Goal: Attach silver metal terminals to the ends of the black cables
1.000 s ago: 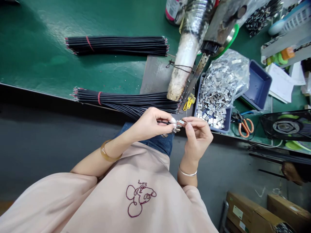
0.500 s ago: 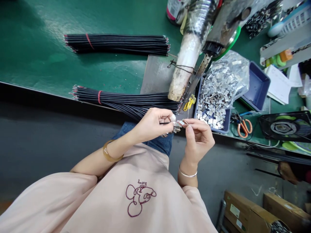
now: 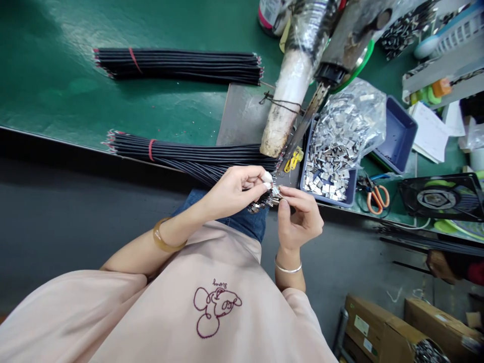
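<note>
My left hand (image 3: 236, 190), with white covers on its thumb and fingertip, pinches a thin black cable; the fingers now hide most of it. At its end is a small silvery metal connector piece (image 3: 276, 191), between my two hands. My right hand (image 3: 301, 214) is closed in a pinch at that end, on something too small to make out. Just below the left fingers hangs a cluster of metal-tipped cable ends (image 3: 259, 205). A black cable bundle (image 3: 196, 154) with a red band lies behind the left hand at the table's edge.
Another banded cable bundle (image 3: 181, 66) lies farther back on the green table (image 3: 56, 91). A soldering iron (image 3: 308, 116) and a wrapped white tube (image 3: 285, 96) slant down close above my hands. To the right are a blue tray (image 3: 350, 194) of metal pieces, orange-handled pliers (image 3: 378, 199) and a fan (image 3: 440, 197).
My right hand has moved left, closer to the left fingertips. The metal-tipped cable ends below the left hand show more, and the held cable shows less.
</note>
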Tool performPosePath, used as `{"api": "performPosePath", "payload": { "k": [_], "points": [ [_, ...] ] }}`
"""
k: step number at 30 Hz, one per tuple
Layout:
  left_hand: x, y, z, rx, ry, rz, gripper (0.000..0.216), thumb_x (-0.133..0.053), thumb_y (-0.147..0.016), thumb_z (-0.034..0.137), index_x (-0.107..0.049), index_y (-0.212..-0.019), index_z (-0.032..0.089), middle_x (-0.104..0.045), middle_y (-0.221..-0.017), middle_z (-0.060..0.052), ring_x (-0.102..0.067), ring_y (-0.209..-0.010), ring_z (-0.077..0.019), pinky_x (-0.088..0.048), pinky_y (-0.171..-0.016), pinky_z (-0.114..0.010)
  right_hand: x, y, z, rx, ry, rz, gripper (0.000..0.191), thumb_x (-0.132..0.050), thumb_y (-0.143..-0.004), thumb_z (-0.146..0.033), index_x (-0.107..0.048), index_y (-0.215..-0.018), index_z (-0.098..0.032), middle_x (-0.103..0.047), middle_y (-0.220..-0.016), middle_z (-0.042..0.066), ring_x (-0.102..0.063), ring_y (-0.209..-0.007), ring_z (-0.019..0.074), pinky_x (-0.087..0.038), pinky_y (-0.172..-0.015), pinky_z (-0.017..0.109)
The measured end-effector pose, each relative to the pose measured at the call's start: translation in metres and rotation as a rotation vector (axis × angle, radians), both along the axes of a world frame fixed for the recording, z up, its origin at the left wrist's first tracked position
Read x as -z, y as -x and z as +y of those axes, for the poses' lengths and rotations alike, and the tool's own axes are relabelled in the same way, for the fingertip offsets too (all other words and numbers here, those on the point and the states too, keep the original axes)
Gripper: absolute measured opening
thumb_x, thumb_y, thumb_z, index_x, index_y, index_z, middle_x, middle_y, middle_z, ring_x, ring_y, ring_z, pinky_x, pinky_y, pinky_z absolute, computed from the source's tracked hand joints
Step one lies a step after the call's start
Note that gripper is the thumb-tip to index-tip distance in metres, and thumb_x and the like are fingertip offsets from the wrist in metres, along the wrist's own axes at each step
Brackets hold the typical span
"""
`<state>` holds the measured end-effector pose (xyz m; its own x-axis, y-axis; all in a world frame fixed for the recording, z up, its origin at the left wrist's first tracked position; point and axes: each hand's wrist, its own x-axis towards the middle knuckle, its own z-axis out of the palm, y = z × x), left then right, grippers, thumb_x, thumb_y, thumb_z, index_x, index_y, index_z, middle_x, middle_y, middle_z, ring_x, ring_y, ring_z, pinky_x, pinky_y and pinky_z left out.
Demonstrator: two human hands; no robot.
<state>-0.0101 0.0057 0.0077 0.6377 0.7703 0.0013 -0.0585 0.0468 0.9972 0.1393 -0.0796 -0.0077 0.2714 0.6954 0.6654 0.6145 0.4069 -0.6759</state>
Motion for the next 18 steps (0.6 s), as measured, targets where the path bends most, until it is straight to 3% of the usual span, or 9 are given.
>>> {"api": "performPosePath", "payload": {
  "k": [7,15,18],
  "points": [
    [0.0003,0.0015,0.0005,0.021,0.027,-0.009,0.012,-0.061,-0.087,0.022,-0.064,-0.082,0.012,-0.058,-0.064,0.001,-0.05,-0.056,-0.0068,-0.041,-0.055,-0.018,0.0003,-0.0005,0.002,0.049,0.005,0.214,0.008,-0.066,-0.091,-0.014,-0.067,-0.094,-0.021,-0.075,-0.099,0.003,-0.074,-0.088,0.0165,-0.065,-0.076,0.033],
    [-0.0025,0.0021,0.001,0.014,0.012,0.0,0.017,-0.064,-0.086,0.024,-0.069,-0.078,0.01,-0.057,-0.059,0.001,-0.047,-0.054,-0.0066,-0.038,-0.052,-0.018,-0.0016,0.0014,0.0018,-0.006,0.045,0.219,0.007,-0.067,-0.091,-0.015,-0.067,-0.093,-0.022,-0.076,-0.098,0.002,-0.075,-0.087,0.0169,-0.064,-0.079,0.034],
    [-0.0032,0.0003,0.0003,-0.023,0.034,-0.016,0.016,-0.066,-0.083,0.024,-0.073,-0.078,0.01,-0.063,-0.064,-0.001,-0.052,-0.058,-0.0081,-0.042,-0.055,-0.019,-0.0046,0.0021,0.0019,0.002,0.086,0.235,0.006,-0.067,-0.091,-0.015,-0.067,-0.093,-0.021,-0.076,-0.098,0.002,-0.075,-0.086,0.0156,-0.064,-0.076,0.031]
  ]
}}
